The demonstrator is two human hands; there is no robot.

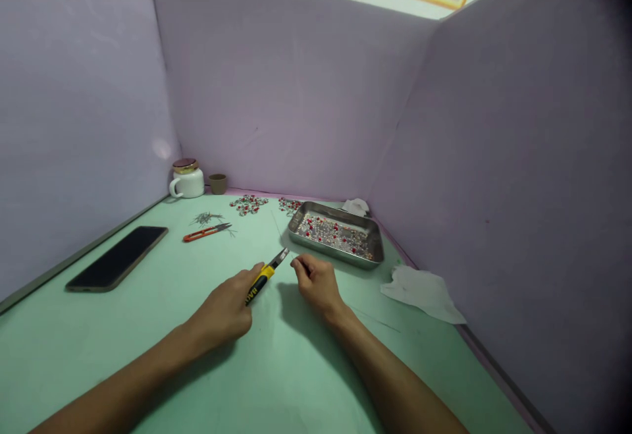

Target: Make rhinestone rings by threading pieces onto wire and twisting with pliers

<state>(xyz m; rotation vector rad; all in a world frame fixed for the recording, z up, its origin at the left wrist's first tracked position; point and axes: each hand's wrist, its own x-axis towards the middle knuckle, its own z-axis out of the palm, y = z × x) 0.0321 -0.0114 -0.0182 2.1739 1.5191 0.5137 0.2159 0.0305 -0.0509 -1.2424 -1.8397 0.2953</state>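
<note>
My left hand (224, 305) is wrapped round a pair of pliers (261, 280) with yellow and black handles, their metal jaws pointing up and to the right. Just right of the jaw tips, my right hand (316, 282) is pinched closed; a thin wire-like strand (276, 225) runs up from near the jaws. What sits between the right fingertips is too small to make out. Behind that hand stands a metal tray (340, 253) holding loose clear and red beads (328, 233).
Orange thread snips (202, 233) lie left by a pile of short wires (205, 218). A phone (118, 259) rests farther left. Beaded pieces (248, 205), a white lidded mug (190, 182) and a small brown cup (218, 184) line the back. White tissue (419, 291) lies right, beside the partition.
</note>
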